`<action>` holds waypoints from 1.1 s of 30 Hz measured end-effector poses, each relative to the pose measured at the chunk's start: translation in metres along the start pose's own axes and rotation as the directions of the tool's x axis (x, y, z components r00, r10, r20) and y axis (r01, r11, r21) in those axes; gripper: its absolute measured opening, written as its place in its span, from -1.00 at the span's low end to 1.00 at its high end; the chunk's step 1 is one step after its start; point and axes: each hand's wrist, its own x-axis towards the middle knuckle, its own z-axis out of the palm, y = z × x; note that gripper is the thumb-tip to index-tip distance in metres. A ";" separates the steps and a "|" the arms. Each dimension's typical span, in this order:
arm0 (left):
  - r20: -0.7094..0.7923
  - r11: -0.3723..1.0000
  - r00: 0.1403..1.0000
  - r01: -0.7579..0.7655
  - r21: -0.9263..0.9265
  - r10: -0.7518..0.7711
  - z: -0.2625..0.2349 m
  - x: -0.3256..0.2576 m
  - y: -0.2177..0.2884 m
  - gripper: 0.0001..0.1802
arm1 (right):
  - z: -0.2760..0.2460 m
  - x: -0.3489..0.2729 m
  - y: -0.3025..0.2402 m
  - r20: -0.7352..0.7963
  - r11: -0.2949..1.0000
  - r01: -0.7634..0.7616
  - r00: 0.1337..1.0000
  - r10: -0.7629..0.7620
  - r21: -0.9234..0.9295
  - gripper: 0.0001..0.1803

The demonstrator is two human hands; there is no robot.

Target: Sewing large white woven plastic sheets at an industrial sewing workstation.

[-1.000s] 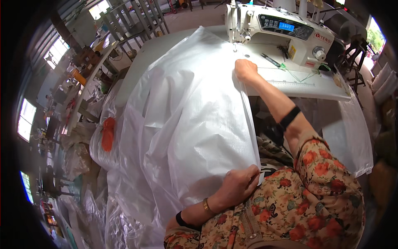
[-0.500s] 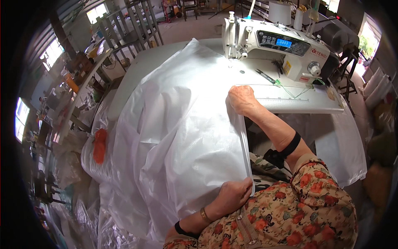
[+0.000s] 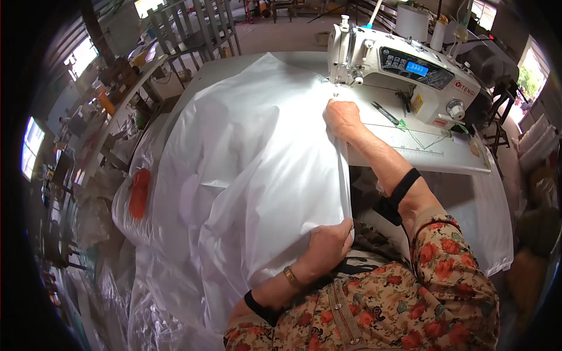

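Note:
A large sheet of white woven plastic fabric (image 3: 263, 169) drapes over the machine table and down toward my lap. My right hand (image 3: 343, 120) is closed on its right edge, just in front of the needle area of the white sewing machine (image 3: 404, 67). Lower along that same edge, close to my body, my left hand (image 3: 328, 243) grips the fabric with its fingers wrapped round it. Between the two hands the edge runs nearly straight. The fabric's far part lies beside the machine's needle end. My fingertips are partly hidden by the hands and the folds.
Thread snips (image 3: 384, 113) and green thread (image 3: 403, 124) lie on the machine bed, right of my right hand. A thread cone (image 3: 411, 23) stands behind the machine. An orange-red bundle (image 3: 139, 193) rests on the plastic at left. A cluttered bench (image 3: 120, 114) stands further left.
Both hands have moved away from my body, carrying the fabric edge toward the needle. My right hand is now nearer the machine, and the whole view has shifted slightly.

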 end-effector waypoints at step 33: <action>-0.106 0.948 0.991 -0.047 0.315 0.084 -0.004 0.076 -0.020 -0.85 | 0.014 0.009 0.016 -0.137 0.993 -0.048 0.989 0.063 0.109 -0.84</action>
